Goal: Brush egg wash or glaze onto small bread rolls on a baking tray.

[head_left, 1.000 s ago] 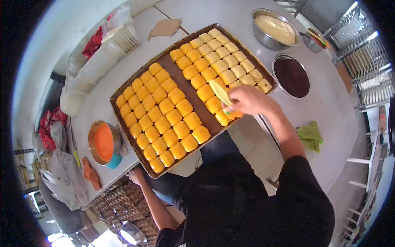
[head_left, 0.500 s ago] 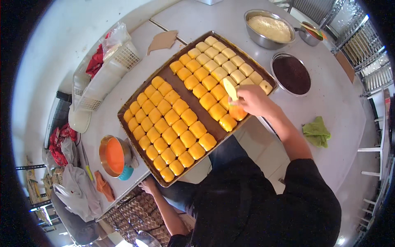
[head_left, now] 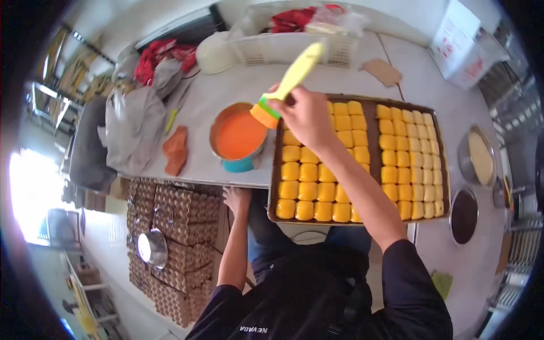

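My right hand (head_left: pixel 306 120) is closed round a pastry brush (head_left: pixel 300 69) with a yellow handle and green collar. Its orange-coated bristles hang by the right rim of a metal bowl (head_left: pixel 216 139) of orange liquid, which has a teal base. Beneath my right forearm lies a dark baking tray (head_left: pixel 373 133) with two blocks of small square buns. Glossy deep yellow covers the left block (head_left: pixel 306 191); the right block (head_left: pixel 418 161) turns paler toward its right side. At the table's front edge rests my left hand (head_left: pixel 238 199), fingers somewhat apart, with nothing seen in it.
Left of the bowl are an orange cloth (head_left: pixel 175 150) and grey plastic bags (head_left: pixel 136 127). A white basket (head_left: pixel 272 48) stands behind. Bowls of pale crumbs (head_left: pixel 481 158) and dark crumbs (head_left: pixel 463 216) sit at the right. Stacked egg trays (head_left: pixel 178 215) fill the space below left.
The view has swung left. My right hand has carried the brush from the right block of buns to beside the orange bowl. My left hand stays at the table edge.
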A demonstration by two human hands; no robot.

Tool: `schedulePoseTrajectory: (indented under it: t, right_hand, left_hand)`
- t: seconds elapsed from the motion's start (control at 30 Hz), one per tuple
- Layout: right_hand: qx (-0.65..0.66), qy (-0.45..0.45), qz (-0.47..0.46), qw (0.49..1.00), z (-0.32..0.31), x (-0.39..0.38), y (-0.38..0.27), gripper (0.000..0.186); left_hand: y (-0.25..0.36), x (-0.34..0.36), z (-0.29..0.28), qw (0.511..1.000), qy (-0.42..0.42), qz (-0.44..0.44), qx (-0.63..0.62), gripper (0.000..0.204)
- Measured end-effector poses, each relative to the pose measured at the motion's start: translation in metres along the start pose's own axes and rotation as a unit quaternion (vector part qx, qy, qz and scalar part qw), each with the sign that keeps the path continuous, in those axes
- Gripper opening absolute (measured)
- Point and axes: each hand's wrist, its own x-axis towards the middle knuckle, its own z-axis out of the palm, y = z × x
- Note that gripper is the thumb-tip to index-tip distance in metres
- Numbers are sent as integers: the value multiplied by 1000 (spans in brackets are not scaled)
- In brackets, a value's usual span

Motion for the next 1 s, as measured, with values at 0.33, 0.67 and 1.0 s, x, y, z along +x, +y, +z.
schedulePoseTrajectory:
  t: [0.33,0.67,1.0]
  right_hand:
    - [-85,-80,-17,993,121,6,38,18]
    - [-148,-75,18,986,119,10,41,19]
    - [44,33,-141,989,97,26,-38,18]
  left_hand:
    - [-15,-3,-23,995,8,-71,-72,73]
    - [-11,0,-21,996,-13,-47,-77,71]
    - [-17,-1,-18,994,24,-65,-81,61]
